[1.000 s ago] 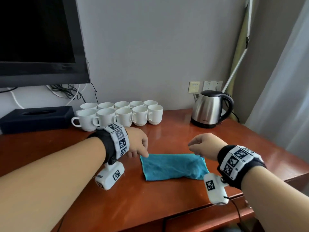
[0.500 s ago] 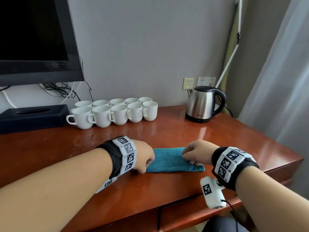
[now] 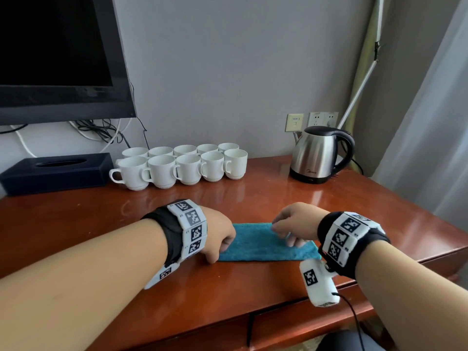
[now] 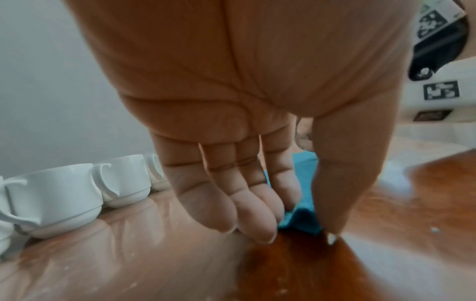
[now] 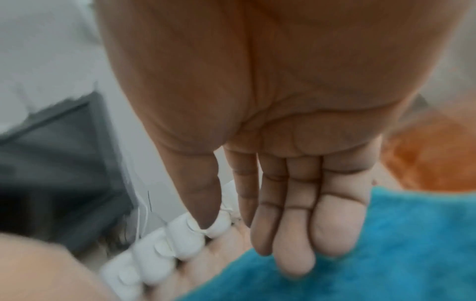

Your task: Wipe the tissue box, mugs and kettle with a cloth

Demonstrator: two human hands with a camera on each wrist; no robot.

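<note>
A blue cloth [image 3: 263,247], folded into a long narrow strip, lies on the wooden desk [image 3: 278,196] in front of me. My left hand [image 3: 220,250] is at its left end; in the left wrist view the thumb and fingers [image 4: 257,215] pinch the bunched cloth end [image 4: 301,223]. My right hand [image 3: 283,233] is over the strip's right part, fingers [image 5: 293,244] nearly straight above the cloth [image 5: 399,254], holding nothing. Several white mugs [image 3: 187,168] stand in two rows at the back. The steel kettle [image 3: 316,153] is at the back right. The dark tissue box [image 3: 55,171] is at the back left.
A black television [image 3: 55,54] hangs above the tissue box, with loose cables [image 3: 101,130] under it. Wall sockets [image 3: 311,120] are behind the kettle, and a grey curtain [image 3: 430,148] hangs on the right. The desk's front edge [image 3: 278,307] is close below my wrists.
The cloth went from a wide rectangle to a narrow strip. The right hand, earlier a fist on the cloth, has lifted and its fingers have loosened. The left hand stays at the left end.
</note>
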